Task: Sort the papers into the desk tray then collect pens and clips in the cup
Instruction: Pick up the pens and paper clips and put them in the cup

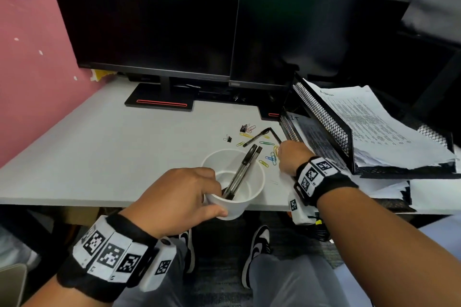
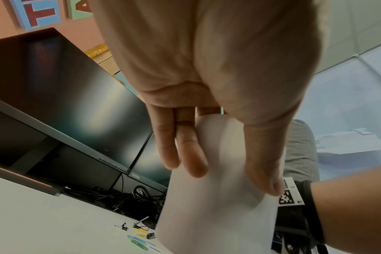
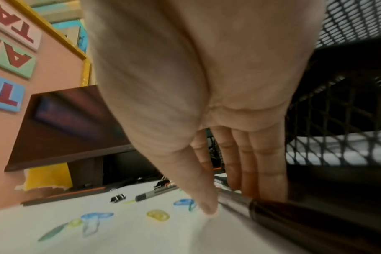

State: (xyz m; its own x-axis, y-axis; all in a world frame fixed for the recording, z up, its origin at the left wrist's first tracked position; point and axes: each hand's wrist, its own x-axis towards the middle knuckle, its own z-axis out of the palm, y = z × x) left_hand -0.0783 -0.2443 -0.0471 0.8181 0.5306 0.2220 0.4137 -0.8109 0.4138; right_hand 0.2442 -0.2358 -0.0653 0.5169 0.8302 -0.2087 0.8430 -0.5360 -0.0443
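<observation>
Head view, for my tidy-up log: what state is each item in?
White plastic cup: held by left hand, two pens inside.
Black pen: gripped by right hand.
Coloured paper clips: loose on desk.
Black mesh tray: holding papers.

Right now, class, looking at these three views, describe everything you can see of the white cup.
The round white cup, plastic or paper by its look, sits tilted at the desk's near edge, its mouth open upward. The left hand grips its wall, fingers and thumb curled round it. Inside, two dark-capped clear pens lean against the rim, their caps jutting out. No clips show inside.
</observation>
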